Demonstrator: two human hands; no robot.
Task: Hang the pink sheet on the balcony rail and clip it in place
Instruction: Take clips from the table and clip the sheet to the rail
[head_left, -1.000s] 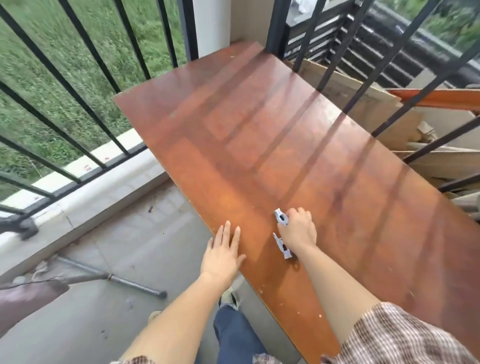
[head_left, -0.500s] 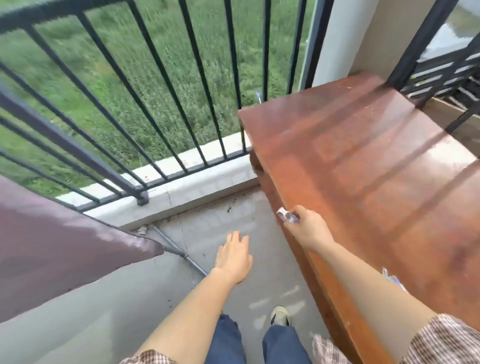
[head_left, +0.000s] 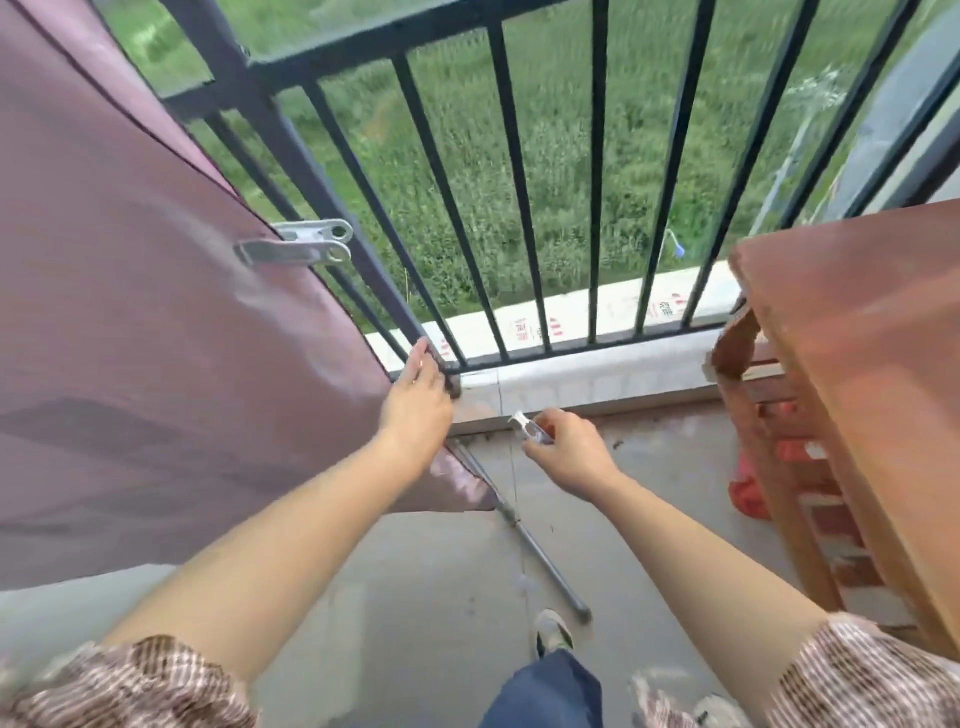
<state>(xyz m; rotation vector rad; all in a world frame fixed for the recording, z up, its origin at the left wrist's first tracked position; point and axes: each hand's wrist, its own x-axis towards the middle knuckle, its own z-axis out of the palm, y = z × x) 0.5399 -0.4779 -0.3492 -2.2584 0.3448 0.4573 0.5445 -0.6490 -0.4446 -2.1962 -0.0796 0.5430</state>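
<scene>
The dusky pink sheet (head_left: 135, 322) hangs over the black balcony rail (head_left: 291, 150) and fills the left of the view. A metal clip (head_left: 296, 249) pinches the sheet's right edge against a rail bar. My left hand (head_left: 415, 400) rests against the sheet's lower right edge beside the rail's corner post, fingers extended; whether it pinches the cloth I cannot tell. My right hand (head_left: 566, 447) is closed around a second metal clip (head_left: 530, 428), held low in front of the concrete kerb, apart from the sheet.
A reddish wooden table (head_left: 857, 364) stands at the right, with a red bag (head_left: 748, 493) under it. A metal rod (head_left: 540, 551) lies on the concrete floor near my shoe (head_left: 553, 631). Grass lies beyond the rail bars.
The view swung left from the table to the rail and sheet. My right hand carried a clip off the table toward the sheet. My left hand moved up to the sheet's edge.
</scene>
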